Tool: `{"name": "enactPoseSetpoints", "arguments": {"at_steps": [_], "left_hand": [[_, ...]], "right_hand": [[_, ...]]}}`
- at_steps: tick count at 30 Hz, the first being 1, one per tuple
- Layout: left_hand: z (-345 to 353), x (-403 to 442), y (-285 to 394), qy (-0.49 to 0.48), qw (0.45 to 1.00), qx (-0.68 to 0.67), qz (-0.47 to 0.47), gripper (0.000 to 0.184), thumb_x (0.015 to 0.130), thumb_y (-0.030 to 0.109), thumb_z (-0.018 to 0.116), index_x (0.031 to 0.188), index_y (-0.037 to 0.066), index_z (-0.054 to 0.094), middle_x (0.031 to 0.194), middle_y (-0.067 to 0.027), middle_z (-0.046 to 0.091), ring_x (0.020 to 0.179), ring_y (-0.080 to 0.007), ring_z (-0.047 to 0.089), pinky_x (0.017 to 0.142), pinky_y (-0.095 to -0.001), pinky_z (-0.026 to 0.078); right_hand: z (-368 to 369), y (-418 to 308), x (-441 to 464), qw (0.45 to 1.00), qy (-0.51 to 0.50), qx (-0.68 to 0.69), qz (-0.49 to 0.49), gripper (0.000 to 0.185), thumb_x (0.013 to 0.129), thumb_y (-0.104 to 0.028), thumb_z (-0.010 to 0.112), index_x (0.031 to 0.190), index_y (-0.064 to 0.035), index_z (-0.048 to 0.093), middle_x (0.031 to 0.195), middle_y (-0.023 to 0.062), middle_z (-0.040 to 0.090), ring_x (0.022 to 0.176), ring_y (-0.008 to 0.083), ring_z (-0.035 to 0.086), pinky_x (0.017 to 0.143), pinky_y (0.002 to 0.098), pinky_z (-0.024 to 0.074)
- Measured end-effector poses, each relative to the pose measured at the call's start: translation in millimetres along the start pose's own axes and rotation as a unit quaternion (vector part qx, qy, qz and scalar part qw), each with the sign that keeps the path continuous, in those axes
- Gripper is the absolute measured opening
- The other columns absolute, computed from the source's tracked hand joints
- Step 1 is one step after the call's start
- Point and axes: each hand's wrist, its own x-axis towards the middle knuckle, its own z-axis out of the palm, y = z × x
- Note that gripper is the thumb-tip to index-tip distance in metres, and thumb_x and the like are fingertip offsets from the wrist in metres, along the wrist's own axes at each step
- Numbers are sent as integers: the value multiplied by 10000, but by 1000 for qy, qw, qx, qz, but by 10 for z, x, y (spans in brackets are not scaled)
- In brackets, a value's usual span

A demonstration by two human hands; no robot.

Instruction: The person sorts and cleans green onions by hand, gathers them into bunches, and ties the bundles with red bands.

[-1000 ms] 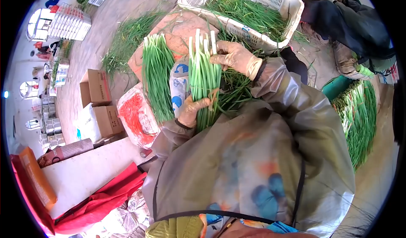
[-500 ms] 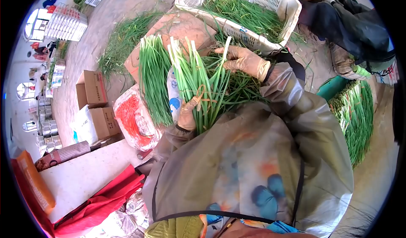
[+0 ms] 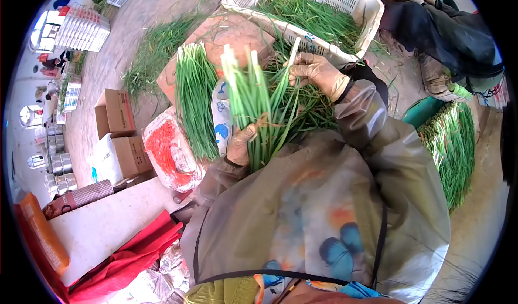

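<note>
Now the right grip point(image 3: 321, 76) pinches a stalk point(image 3: 294, 51) (curled tighter than before), the left grip point(image 3: 240, 145) clasping a green bunch point(image 3: 252, 98).

Held stalks point(image 3: 245, 96): smooth, faint sheen
Gloves point(image 3: 321, 74): thin, rubbery-looking, wrinkled
Smock point(image 3: 324, 201): translucent plastic-looking sheet, glossy, creased
Crate point(image 3: 332, 52): hard plastic, perforated walls, dull
Open carton point(image 3: 120, 115): matt brown cardboard
Red sheet point(image 3: 129, 255): cloth-like, matt, creased
Silver wrap point(image 3: 168, 271): foil-like, crinkled, shiny
Floor point(image 3: 129, 47): matt, rough-looking

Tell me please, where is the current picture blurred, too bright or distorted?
Head view: motion blur softens the held green bunch, especially its pale ends; head view: the upper-left window glares nearly white, and the smock shines; head view: fisheye distortion bends the scene, corners black.
</note>
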Motion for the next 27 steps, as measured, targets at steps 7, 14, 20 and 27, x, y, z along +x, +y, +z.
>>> {"name": "enactPoseSetpoints", "arguments": {"at_steps": [7,14,20,27], "left_hand": [[77,-57,78,-62,996,35,-59,565,698,182,734,1143,-61,484,871,-136,607,797,-265,592,762,-470,500],[-159,-106,63,-76,990,115,-32,553,689,180,740,1136,-29,491,920,-129,625,543,-107,478,774,-543,485],[-262,-120,1,-56,993,95,-38,589,670,179,756,1147,-35,485,955,-138,612,535,-100,469,687,-431,505],[-511,-114,-13,-88,989,114,-36,626,709,259,743,1161,-69,460,1031,-190,560,844,-397,590,603,-377,506]], "right_hand": [[-150,-299,19,965,-111,-227,64,158,808,-201,647,876,-61,623,784,13,627,729,101,585,648,243,490],[-241,-293,-82,950,-237,-179,100,220,795,-192,652,929,-18,638,846,69,646,767,150,616,690,249,498],[-320,-282,-79,942,-243,-222,67,118,788,-128,636,837,-21,632,765,63,645,696,130,603,642,245,479],[-959,-526,-88,986,63,85,-131,148,796,-162,627,880,-44,595,714,39,577,646,145,569,609,260,485]]}}
